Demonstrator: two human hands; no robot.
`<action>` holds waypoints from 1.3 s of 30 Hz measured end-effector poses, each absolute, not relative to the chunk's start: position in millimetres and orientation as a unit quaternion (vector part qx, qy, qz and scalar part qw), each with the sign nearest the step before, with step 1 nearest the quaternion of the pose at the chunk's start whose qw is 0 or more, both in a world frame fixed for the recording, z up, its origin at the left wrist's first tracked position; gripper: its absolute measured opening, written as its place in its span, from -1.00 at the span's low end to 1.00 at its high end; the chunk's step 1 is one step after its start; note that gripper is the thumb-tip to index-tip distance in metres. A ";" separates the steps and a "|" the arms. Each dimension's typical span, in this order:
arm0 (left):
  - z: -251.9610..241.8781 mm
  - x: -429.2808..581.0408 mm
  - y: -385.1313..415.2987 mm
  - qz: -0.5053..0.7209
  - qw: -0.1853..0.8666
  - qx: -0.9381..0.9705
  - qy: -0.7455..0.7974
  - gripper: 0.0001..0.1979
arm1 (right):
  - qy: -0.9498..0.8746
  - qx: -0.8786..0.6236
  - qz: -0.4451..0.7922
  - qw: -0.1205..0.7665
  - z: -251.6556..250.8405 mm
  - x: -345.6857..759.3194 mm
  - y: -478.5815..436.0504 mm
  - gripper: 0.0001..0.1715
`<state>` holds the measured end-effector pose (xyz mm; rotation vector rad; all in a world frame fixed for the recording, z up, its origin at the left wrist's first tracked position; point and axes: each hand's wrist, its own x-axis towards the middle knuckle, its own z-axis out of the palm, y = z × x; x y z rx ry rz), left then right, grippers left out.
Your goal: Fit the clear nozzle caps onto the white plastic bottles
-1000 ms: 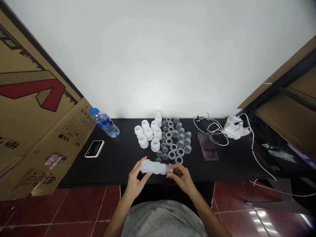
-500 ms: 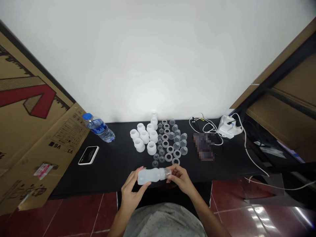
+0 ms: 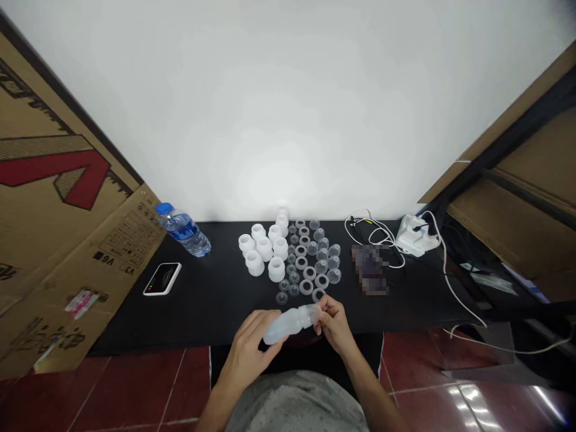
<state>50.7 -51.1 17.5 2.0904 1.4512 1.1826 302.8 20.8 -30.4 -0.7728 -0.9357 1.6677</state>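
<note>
Left hand [image 3: 246, 360] and right hand [image 3: 333, 325] hold a frosted plastic bottle [image 3: 291, 325] over the desk [image 3: 211, 306].
Left wraps its wide end, right pinches its neck; rows of white collars [image 3: 264, 248] and clear cups [image 3: 333, 276] stand beyond.

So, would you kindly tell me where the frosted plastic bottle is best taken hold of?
Probably around its wide body, the frosted plastic bottle, coming from the near side as the left hand does: that part is fullest and gives the palm most to wrap. The narrow end, pinched by the right hand, offers less.
</note>
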 end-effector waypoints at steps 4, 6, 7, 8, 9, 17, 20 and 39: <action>23.1 73.0 -58.7 0.365 0.186 0.741 0.532 -0.58 | -0.443 -0.306 0.702 0.467 -29.3 308.2 18.1 -0.48; 19.7 83.2 -65.7 0.361 0.199 0.731 0.544 -0.58 | -0.491 -0.301 0.704 0.415 -26.4 309.6 18.0 -0.54; 16.8 87.1 -68.7 0.366 0.205 0.721 0.551 -0.59 | -0.509 -0.300 0.703 0.395 -24.4 309.3 18.5 -0.59; 13.5 89.9 -70.8 0.376 0.213 0.707 0.560 -0.60 | -0.521 -0.300 0.703 0.380 -22.1 308.2 19.2 -0.63; 10.0 91.3 -71.8 0.389 0.220 0.689 0.571 -0.62 | -0.529 -0.301 0.702 0.369 -19.8 306.6 19.9 -0.66; -9.0 49.4 -44.8 0.475 0.135 0.557 0.668 -0.61 | -0.570 -0.348 0.648 0.367 -10.8 296.7 19.5 -0.70; -14.2 23.3 -32.9 0.451 0.118 0.510 0.723 -0.53 | -0.577 -0.354 0.636 0.371 -9.4 295.8 18.4 -0.68; -7.5 59.6 -29.0 0.446 0.009 0.620 0.645 -0.68 | -0.511 -0.458 0.618 0.383 -15.7 282.0 12.3 -0.13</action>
